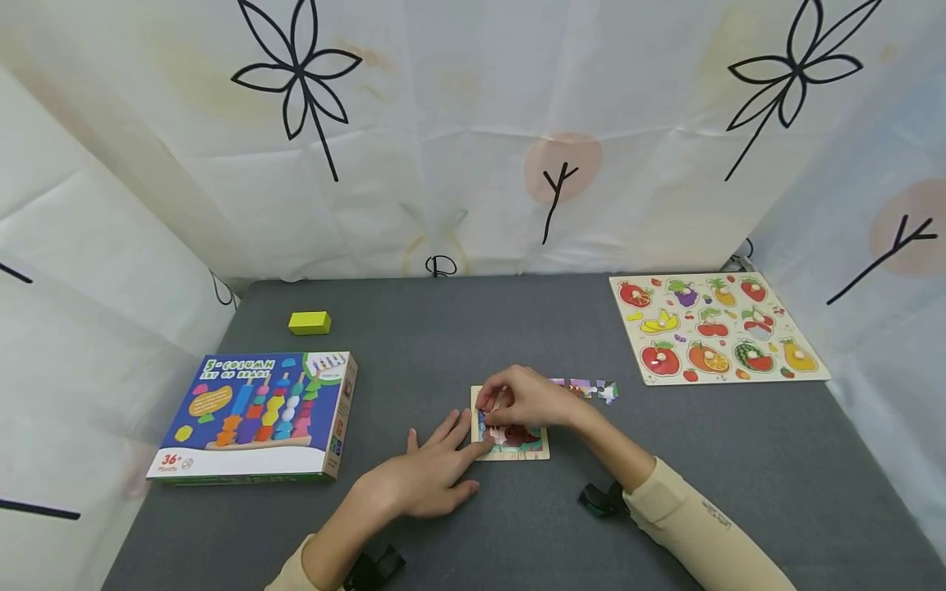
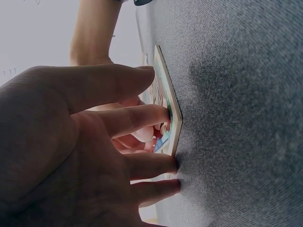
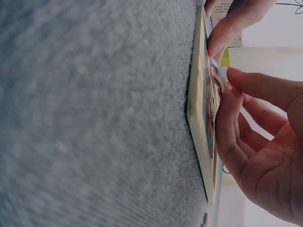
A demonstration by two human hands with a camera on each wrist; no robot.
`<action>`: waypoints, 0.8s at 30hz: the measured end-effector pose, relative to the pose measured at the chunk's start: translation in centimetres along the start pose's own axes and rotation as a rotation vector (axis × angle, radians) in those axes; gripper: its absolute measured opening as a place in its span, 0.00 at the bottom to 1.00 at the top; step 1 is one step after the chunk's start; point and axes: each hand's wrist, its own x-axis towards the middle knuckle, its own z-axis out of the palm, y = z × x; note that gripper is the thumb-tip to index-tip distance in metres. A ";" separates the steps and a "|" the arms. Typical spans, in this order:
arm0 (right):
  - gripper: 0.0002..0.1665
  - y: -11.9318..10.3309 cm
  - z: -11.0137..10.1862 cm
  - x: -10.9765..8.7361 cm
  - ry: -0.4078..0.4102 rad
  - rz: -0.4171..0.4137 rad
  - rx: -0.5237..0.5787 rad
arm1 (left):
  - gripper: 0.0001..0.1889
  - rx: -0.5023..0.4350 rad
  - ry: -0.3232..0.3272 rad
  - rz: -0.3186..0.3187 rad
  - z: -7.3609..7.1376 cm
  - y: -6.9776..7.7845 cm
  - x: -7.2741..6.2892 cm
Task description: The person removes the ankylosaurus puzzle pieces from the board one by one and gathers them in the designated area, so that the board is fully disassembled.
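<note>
A small wooden jigsaw puzzle board (image 1: pixel 546 447) with a pale rim and a colourful picture lies at the middle of the table. My left hand (image 1: pixel 424 478) spreads its straight fingers at the board's left side, fingertips on the rim and the table beside it. Over the upper left of the board, my right hand (image 1: pixel 534 400) pinches a puzzle piece (image 3: pixel 219 78) between thumb and index finger. That piece is tilted up against the picture in the right wrist view. Behind the right hand, several loose puzzle pieces (image 1: pixel 608 391) lie in a row, partly hidden by it.
A blue bead-set box (image 1: pixel 251 410) stands on the left of the grey table (image 1: pixel 458 328), with a yellow block (image 1: pixel 309 322) behind it. At the back right lies a fruit peg board (image 1: pixel 717 328). Printed white cloth (image 1: pixel 458 98) hangs around the table.
</note>
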 end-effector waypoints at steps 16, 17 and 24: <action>0.08 0.1 0.0 -0.7 0.005 -0.055 -0.008 | 0.33 -0.007 0.001 0.001 0.0 -0.1 0.1; 0.08 0.1 0.0 -0.7 0.002 -0.055 -0.002 | 0.33 -0.007 0.000 -0.001 0.0 -0.1 0.1; 0.08 0.3 -0.1 -1.3 0.011 -0.058 0.041 | 0.32 -0.007 -0.004 -0.003 0.0 -0.1 0.1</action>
